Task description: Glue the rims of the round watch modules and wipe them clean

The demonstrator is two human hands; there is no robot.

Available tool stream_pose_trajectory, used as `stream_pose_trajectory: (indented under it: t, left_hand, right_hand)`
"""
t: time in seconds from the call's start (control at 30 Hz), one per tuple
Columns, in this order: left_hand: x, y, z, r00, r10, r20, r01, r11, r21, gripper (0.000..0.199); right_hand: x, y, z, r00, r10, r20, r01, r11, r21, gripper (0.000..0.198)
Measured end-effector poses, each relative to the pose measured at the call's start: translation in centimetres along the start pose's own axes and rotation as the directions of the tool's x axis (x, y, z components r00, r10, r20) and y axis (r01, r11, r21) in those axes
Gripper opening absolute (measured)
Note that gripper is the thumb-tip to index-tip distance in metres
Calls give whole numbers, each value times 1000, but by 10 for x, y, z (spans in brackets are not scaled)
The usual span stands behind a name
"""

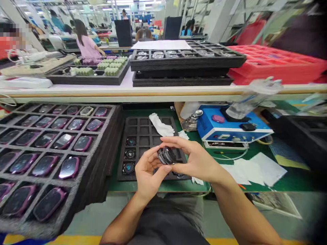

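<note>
Between my two hands is a small bunch of round black watch parts (166, 155), tilted on edge and shiny at the rims. My right hand (195, 160) pinches them from the right with thumb and fingers. From the left, my left hand (149, 172) curls around, its thumb tip touching their lower side. Beneath the hands lies a black foam tray (145, 141) with square compartments. Its left column holds round black watch parts (130, 154) with dark centres. Another part, mostly covered by my right hand, sits in the tray's lower right.
Stacked grey foam trays (88, 163) with purple-rimmed watch faces stand at left. A crumpled white tissue (160, 125) lies on the tray. To the right are a blue machine (235, 124) and white papers (255, 170). A shelf edge (158, 92) crosses above, bearing black trays (184, 63).
</note>
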State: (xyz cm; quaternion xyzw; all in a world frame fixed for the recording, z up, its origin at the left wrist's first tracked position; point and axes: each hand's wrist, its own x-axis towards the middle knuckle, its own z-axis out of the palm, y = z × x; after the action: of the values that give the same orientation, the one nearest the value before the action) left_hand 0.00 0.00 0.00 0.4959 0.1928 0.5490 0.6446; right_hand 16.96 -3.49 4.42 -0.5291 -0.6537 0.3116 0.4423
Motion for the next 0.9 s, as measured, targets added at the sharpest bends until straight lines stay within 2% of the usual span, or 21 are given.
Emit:
stream_pose_trajectory:
  t: [0.27,0.6,0.73,0.9]
  left_hand:
    - [0,-8,2,1000,-9,2,9,1000,20,49]
    - [0,-13,1,1000,-5,15,7,995,-102,44]
    - [1,-16,-2,1000,-27,15,29,993,-119,44]
    - [0,-21,-4,997,-67,33,70,991,-117,44]
  right_hand:
    - [-6,3,-4,999,-31,-26,31,999,-13,68]
    - [-13,4,2,991,-88,-101,81,994,-70,64]
    - [-16,8,3,982,-89,-169,65,988,-142,63]
    - [-20,12,7,980,-112,-166,71,970,-232,56]
